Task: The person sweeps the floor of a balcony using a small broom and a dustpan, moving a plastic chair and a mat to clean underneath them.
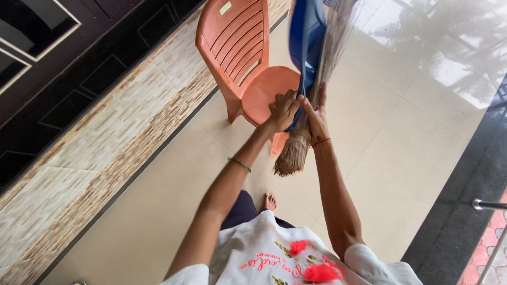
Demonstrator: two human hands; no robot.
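Both hands are raised in front of the person: the left hand (283, 110) is clamped on the handle of a blue dustpan (305, 37), and the right hand (317, 117) is closed around a grass broom (293, 153) held beside it, bristles up. An orange plastic chair (243, 53) stands just behind. The glossy tiled floor (401, 137) shows no visible debris, so sweeping looks finished or unstarted.

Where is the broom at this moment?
In the head view the broom is at centre, held upright between the left hand and right hand, beside the blue dustpan, above the orange chair.
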